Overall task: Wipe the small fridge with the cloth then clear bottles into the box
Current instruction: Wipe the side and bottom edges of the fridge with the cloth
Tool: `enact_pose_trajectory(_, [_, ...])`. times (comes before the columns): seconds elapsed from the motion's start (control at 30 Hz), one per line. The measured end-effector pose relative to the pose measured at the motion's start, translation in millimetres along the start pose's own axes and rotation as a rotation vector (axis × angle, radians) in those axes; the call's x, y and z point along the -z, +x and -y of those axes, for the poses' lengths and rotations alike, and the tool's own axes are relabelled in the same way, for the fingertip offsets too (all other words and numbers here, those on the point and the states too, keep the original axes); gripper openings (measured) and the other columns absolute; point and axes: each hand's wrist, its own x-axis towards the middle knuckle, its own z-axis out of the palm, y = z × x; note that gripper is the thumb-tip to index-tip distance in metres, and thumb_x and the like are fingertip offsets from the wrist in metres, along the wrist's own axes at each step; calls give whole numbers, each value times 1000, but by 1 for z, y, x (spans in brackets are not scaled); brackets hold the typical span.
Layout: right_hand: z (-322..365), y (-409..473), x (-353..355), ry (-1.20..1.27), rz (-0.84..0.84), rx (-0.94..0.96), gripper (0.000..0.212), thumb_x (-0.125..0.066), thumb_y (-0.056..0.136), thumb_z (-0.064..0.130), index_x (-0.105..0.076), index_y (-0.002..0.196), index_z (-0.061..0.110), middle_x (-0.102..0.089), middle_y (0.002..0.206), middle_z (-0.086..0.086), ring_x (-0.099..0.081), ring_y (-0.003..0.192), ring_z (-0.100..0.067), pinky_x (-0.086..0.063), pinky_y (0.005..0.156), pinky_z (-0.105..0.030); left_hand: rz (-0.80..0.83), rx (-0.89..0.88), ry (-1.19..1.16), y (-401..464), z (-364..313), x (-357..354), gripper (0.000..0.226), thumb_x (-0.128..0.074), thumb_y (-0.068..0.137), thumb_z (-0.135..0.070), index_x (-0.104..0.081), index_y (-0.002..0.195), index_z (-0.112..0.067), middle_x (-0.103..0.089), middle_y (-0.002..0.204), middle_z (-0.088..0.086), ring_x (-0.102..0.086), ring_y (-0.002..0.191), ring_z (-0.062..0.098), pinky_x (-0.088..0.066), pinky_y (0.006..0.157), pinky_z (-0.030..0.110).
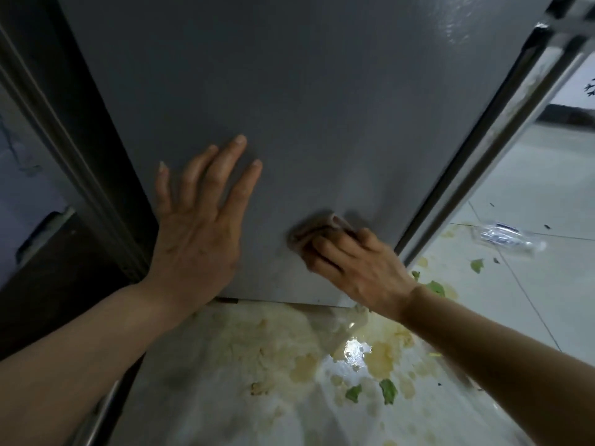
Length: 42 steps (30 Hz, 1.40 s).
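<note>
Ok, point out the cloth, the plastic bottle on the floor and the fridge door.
cloth (317, 225): head view, bunched part above the fingers.
plastic bottle (505, 238): head view, its labelled middle.
fridge door (306, 91): head view, bare grey panel.

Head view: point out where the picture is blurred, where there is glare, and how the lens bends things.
Head view: the right hand and its cloth are smeared by motion, as is the plastic bottle on the floor; the left hand flat on the grey fridge side is sharp. A bright glare spot sits on the wet, stained floor. The wide lens splays the fridge edges outward; lighting is dim.
</note>
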Motion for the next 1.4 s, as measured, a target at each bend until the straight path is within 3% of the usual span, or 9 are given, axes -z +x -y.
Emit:
enact_pose_trajectory(0.1, [-54, -5, 25, -51, -253, -190, 23, -48, 96, 19, -52, 119, 20, -54, 117, -4, -45, 95, -25, -28, 76, -37, -47, -72, -22, 4, -13, 4, 77, -65, 73, -3, -32, 142, -14, -23, 151, 8, -23, 135, 29, -11, 107, 62])
enact_pose_trajectory(0.3, [-110, -8, 32, -78, -426, -562, 36, -56, 90, 27, -42, 122, 17, -39, 117, -8, -40, 99, -27, -27, 79, -39, -131, -189, -46, 26, -55, -13, 65, -53, 81, -8, -34, 142, -19, -30, 152, 1, -29, 135, 24, -11, 108, 56])
enact_pose_trajectory(0.5, [-43, -54, -3, -6, -190, -316, 32, -51, 88, 19, -45, 118, 12, -43, 115, -11, -42, 98, -28, -30, 78, -38, -91, -182, -10, 27, -52, -25, 83, -62, 75, -8, -24, 147, -23, -15, 154, -3, -19, 138, 24, -9, 106, 61])
enact_pose_trajectory(0.63, [-32, -61, 11, -16, 14, -225, 21, -38, 92, 16, -46, 112, 16, -63, 103, -5, -40, 92, -23, -29, 77, -37, -115, -204, 16, 20, -55, -25, 72, -56, 80, -10, -28, 145, -19, -17, 154, 0, -20, 139, 25, -7, 107, 60])
enact_pose_trajectory(0.73, [-62, -47, 30, -62, -141, -335, 29, -23, 98, 18, -48, 111, 18, -58, 109, -5, -42, 94, -23, -26, 78, -36, -102, -282, 14, 3, -61, -32, 64, -53, 83, -4, -34, 143, -17, -21, 153, 2, -25, 137, 27, -6, 107, 59])
enact_pose_trajectory(0.97, [-67, -41, 3, -33, -340, -477, 30, -59, 85, 20, -46, 112, 16, -40, 114, -6, -39, 103, -24, -26, 80, -37, 37, -274, -14, -12, -57, -56, 81, -65, 74, 3, -30, 144, -17, -16, 154, 1, -12, 140, 24, 1, 107, 58])
enact_pose_trajectory(1.1, [-6, -85, -28, 24, -6, -178, 26, -45, 89, 16, -50, 115, 17, -49, 113, -6, -45, 104, -26, -30, 79, -37, -30, -284, -33, -15, -56, -68, 59, -37, 91, -1, -26, 146, -19, -15, 154, -1, -6, 141, 20, 2, 109, 58])
enact_pose_trajectory(1.23, [34, -92, -35, 37, 317, -43, 46, -32, 84, 8, -66, 112, 21, -65, 104, 2, -61, 95, -20, -46, 82, -34, -60, -309, -8, -15, -55, -72, 59, -42, 90, -5, -28, 146, -18, -14, 155, 0, -8, 142, 23, -4, 107, 61])
enact_pose_trajectory(1.4, [0, -71, -14, 66, 35, -227, 20, -40, 91, 13, -53, 105, 15, -61, 88, -4, -56, 85, -24, -29, 75, -36, -63, -290, 52, -30, -39, -61, 70, -54, 78, 1, -32, 143, -12, -23, 152, 4, -27, 136, 26, -7, 110, 57])
